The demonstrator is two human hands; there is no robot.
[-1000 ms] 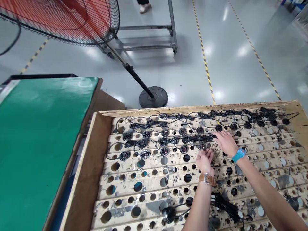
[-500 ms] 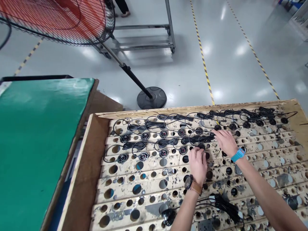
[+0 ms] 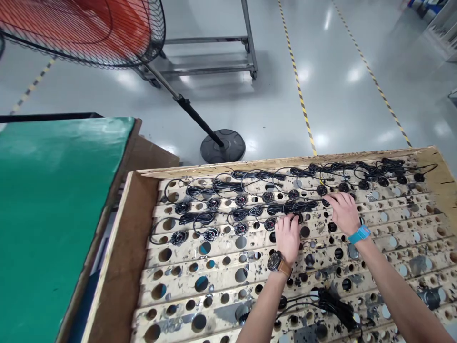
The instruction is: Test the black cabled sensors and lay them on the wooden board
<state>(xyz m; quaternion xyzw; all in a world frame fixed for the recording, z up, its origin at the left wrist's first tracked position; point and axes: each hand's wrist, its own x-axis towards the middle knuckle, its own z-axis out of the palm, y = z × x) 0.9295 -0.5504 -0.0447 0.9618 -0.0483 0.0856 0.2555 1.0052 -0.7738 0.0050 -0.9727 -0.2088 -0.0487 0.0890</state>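
My left hand [image 3: 287,239], with a brown-strapped watch at its wrist, has its fingers curled onto a round black part [image 3: 299,218] set in the perforated wooden board [image 3: 228,259]. Most of that part is hidden under the fingertips. Just right of a tied black cable bundle [image 3: 291,206], my right hand [image 3: 344,213], wearing a blue wristband, pinches what looks like the end of the black cable. Left of my hands, more round black parts [image 3: 241,229] sit in rows, their coiled cables [image 3: 246,212] lying behind them.
Another cable bundle [image 3: 335,307] lies loose near the front, partly passing behind my left forearm. Raised wooden walls [image 3: 117,257] edge the board. A green-topped table [image 3: 60,200] stands at left. Beyond are a red-bladed floor fan [image 3: 223,146] and a metal cart [image 3: 210,71].
My right hand has moved right, away from the cable bundle. My left hand has shifted slightly left and remains by the round part. The view has turned a little.
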